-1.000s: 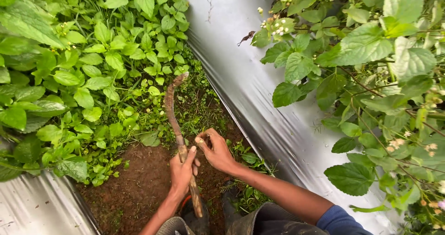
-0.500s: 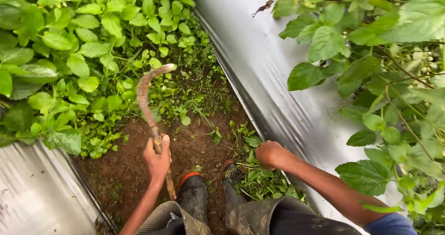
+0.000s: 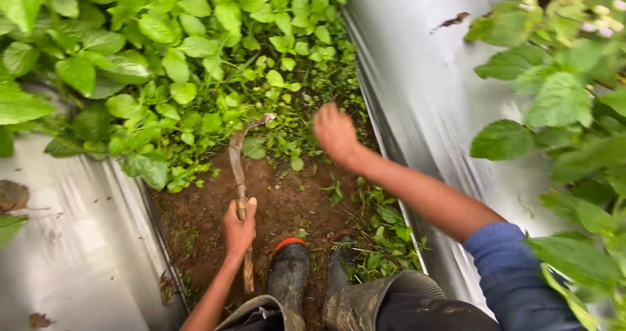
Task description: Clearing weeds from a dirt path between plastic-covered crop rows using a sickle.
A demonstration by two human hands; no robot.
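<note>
My left hand [image 3: 238, 226] grips the wooden handle of a sickle [image 3: 239, 168], whose curved rusty blade points up toward the weeds [image 3: 195, 76]. The blade tip rests at the edge of the green growth. My right hand [image 3: 335, 134] is stretched forward over the low weeds, blurred by motion; its fingers look loosely curled and I see nothing in it. Bare brown soil [image 3: 274, 194] lies between the two hands. My muddy rubber boots [image 3: 290, 272] stand on the soil at the bottom of the view.
Silver plastic mulch sheets [image 3: 72, 240] [image 3: 430, 109] flank the narrow furrow on both sides. Leafy bushes with small pale flowers [image 3: 561, 96] overhang from the right. A dry leaf [image 3: 453, 22] lies on the right sheet.
My right hand let go of the sickle, swung out to the right, then reached forward over the weeds. My left hand has kept its hold on the handle.
</note>
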